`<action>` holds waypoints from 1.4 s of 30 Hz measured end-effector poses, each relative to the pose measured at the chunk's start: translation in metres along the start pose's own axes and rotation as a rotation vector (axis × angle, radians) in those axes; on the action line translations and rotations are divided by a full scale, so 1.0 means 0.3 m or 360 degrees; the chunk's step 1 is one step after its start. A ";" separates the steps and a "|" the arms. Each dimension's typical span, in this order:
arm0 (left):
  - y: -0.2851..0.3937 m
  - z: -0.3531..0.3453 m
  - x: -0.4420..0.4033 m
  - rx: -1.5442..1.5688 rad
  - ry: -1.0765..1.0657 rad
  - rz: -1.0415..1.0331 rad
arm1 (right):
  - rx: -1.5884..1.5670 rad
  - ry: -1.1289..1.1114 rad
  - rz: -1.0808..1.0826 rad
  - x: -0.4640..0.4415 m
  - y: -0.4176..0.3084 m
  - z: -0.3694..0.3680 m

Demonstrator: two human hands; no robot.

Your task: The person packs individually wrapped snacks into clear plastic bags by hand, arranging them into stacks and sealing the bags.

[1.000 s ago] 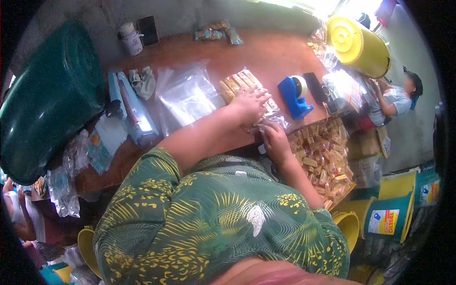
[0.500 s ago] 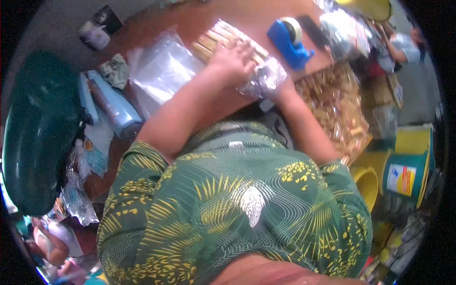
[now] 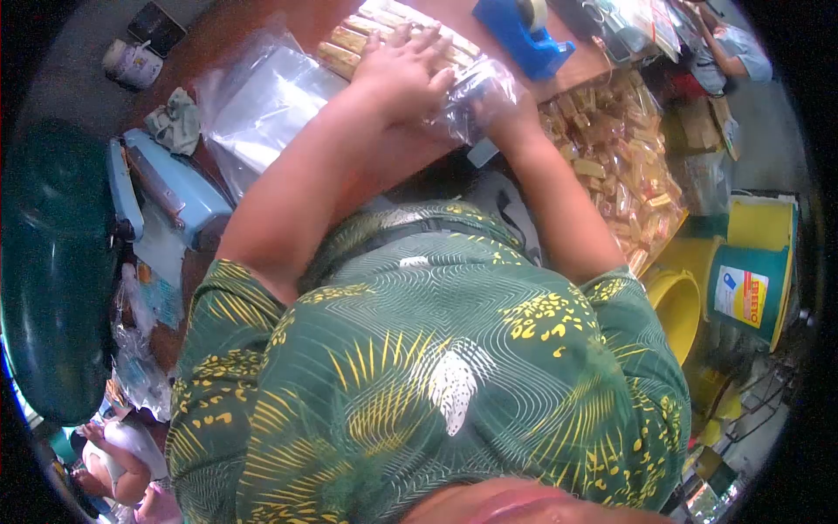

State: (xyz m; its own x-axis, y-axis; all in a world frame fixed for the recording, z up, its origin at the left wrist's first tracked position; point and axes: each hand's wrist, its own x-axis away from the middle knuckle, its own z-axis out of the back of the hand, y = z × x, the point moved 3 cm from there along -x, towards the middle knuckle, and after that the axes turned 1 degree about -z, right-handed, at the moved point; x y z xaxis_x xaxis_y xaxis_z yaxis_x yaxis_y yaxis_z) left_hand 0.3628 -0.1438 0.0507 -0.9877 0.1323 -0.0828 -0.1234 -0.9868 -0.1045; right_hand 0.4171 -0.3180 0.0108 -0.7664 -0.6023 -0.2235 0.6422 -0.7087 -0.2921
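Observation:
My left hand [image 3: 403,77] lies with its fingers spread on a row of pale, wrapped stick-shaped pieces [image 3: 342,48] on the brown table [image 3: 371,166]. Crinkled clear plastic [image 3: 467,96] covers the row's right end. At that end my right hand [image 3: 509,112] is closed on the plastic, its fingertips partly hidden and blurred. Flat clear bags [image 3: 271,109] are stacked left of my left hand. Beyond my right hand stands a blue tape dispenser [image 3: 532,44].
Many wrapped pieces [image 3: 611,162] fill a tray at right, near yellow and green buckets [image 3: 740,293]. Left are a light-blue device [image 3: 179,185], a cloth [image 3: 175,120], a cup [image 3: 133,65] and a big green container [image 3: 59,279]. Other people [image 3: 742,54] appear upper right and lower left.
The view has tilted down and shifted, so table things sit higher in the frame. My left hand stays on the row; my right hand has moved from pinching its near edge to inside or behind the plastic.

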 end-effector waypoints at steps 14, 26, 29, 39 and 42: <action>0.013 0.078 0.031 0.0369 0.0010 -0.0023 | -0.0006 0.0053 0.0243 0.000 -0.001 -0.016; 0.062 0.338 0.187 0.0123 -0.0042 -0.0247 | 0.0684 -0.0156 0.0712 -0.026 -0.004 0.449; -0.103 0.542 0.109 -0.0078 0.0066 -0.0229 | 0.0770 0.0146 0.0830 -0.172 -0.028 0.600; -0.323 0.768 0.132 -0.0123 0.0635 -0.0335 | 0.0025 0.0186 0.0928 -0.204 -0.290 0.889; -0.297 0.739 0.210 0.0178 0.0819 -0.0391 | -0.0050 0.0210 0.1027 -0.141 -0.262 0.816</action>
State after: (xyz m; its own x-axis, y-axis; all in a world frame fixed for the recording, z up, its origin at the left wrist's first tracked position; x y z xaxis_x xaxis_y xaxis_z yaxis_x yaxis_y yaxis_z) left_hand 0.2904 -0.0681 0.2747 -0.7587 0.3593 -0.5433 -0.3803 -0.9215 -0.0784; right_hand 0.4033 -0.3268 0.2708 -0.2249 -0.8512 -0.4742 0.9741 -0.2082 -0.0882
